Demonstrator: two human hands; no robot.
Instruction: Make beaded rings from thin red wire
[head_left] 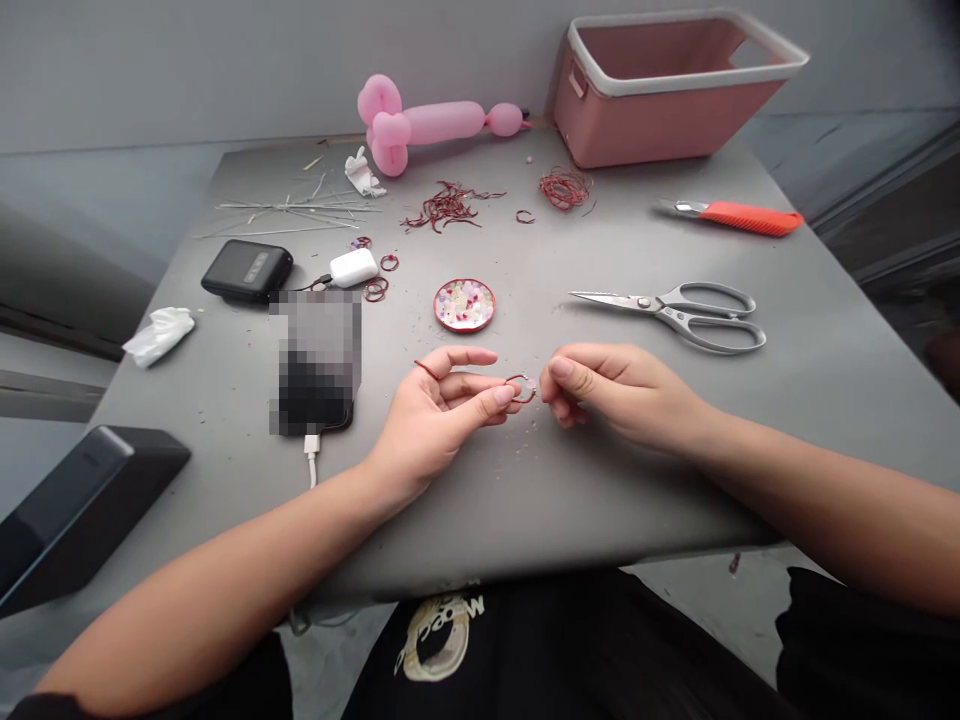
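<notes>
Between thumb and fingers, my left hand (450, 405) pinches a small dark-red wire ring (529, 399) with tiny beads on it. Another thin red ring (427, 370) sits around my left index finger. Close to the right side of the beaded ring is my right hand (600, 388), thumb and index finger pressed together; whatever it may hold is too small to make out. Just beyond my hands lies a red-rimmed oval tin (465, 305) full of pale and pink beads. Grey scissors (675, 312) rest beyond my right hand, their blades pointing left.
A pink bin (645, 120), a balloon figure (435, 122) and a red cutter (750, 217) are at the back. Red wire pieces (448, 207) lie mid-table. On the left are a phone (319, 380), a black power bank (247, 270) and a dark box (82, 510).
</notes>
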